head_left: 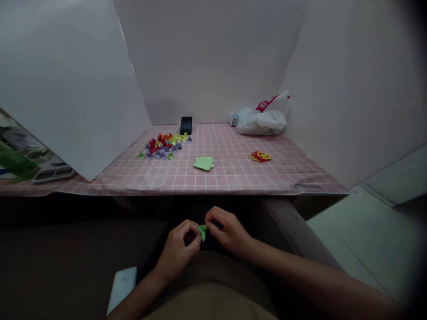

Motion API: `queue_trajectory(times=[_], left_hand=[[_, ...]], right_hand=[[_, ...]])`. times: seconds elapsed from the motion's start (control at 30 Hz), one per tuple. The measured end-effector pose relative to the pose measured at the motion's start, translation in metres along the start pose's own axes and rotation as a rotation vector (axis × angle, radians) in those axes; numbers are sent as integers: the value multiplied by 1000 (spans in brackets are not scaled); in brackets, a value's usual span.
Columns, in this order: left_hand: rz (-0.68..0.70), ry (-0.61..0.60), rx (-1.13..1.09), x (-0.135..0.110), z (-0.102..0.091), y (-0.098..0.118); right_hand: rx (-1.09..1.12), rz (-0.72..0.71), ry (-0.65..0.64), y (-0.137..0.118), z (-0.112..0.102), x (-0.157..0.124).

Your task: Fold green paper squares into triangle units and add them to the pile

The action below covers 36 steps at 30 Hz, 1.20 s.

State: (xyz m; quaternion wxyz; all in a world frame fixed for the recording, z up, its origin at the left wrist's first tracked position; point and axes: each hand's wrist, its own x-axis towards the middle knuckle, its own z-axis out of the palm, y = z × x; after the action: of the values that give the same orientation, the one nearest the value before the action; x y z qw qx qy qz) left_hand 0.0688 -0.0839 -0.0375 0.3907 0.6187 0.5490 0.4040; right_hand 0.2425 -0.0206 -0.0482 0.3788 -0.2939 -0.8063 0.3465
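Note:
A small folded green paper piece is pinched between both hands, low in front of my lap and below the table edge. My left hand is closed on its left side with fingers curled. On the paper's right side my right hand grips with thumb and fingertips. On the pink checked tablecloth lies a small stack of green and yellow paper squares. Farther back left sits a cluster of several folded paper triangles in purple, red, orange, yellow and green.
A black phone leans at the back wall. A white plastic bag lies at the back right, with a red and yellow paper shape in front of it. White boards enclose the table. A white flat object rests by my left forearm.

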Motion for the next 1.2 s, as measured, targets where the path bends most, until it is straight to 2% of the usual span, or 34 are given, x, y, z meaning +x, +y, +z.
queue_trajectory(times=[0.2,0.27,0.33,0.43,0.7,0.87,1.2], left_hand=[[-141,-122,-287,0,-1,-5],[-202,-102,-355,1,-1,-6],[-233,-59,-388,2,0,-8],[-214,-3,-385,3,1,-7],[-157,80,-340,3,3,-7],[-161,93,-359,2,3,-10],[-108,73,-271,-1,4,-12]], right_hand=[[106,197,14,6,0,3],[162,168,30,5,0,3],[196,82,40,3,-2,3],[209,-10,-5,0,-4,2],[176,-20,-67,-1,-2,1],[181,-39,-97,0,-3,0],[102,-84,-74,3,1,-2]])
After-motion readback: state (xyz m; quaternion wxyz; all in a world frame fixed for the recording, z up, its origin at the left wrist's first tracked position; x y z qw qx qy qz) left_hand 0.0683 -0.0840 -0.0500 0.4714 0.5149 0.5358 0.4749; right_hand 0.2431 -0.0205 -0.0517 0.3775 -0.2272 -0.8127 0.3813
